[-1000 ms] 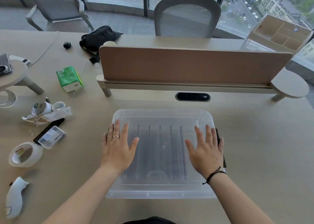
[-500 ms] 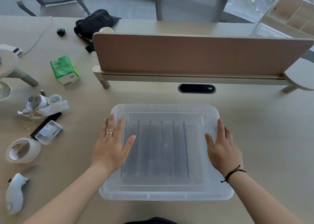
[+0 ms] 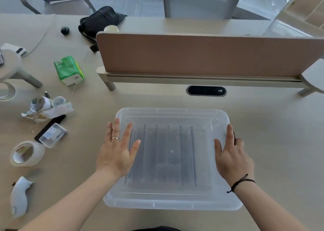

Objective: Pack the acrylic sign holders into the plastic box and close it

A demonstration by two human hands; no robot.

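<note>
- On desk: box (image 3: 172, 198), lid (image 3: 175, 113) on, holders (image 3: 168, 153) upright inside.
- L hand (image 3: 116, 153) flat, fingers spread; R hand (image 3: 231, 157) curled at side latch.
- Thin, flexy plastic, prob slippery; press rim edges, not centre.

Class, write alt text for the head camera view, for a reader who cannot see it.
Two bare hands rest on the lid of a clear plastic box on a desk: the left hand lies flat, the right hand wraps the box's right edge. Acrylic sign holders show through the lid.
</note>
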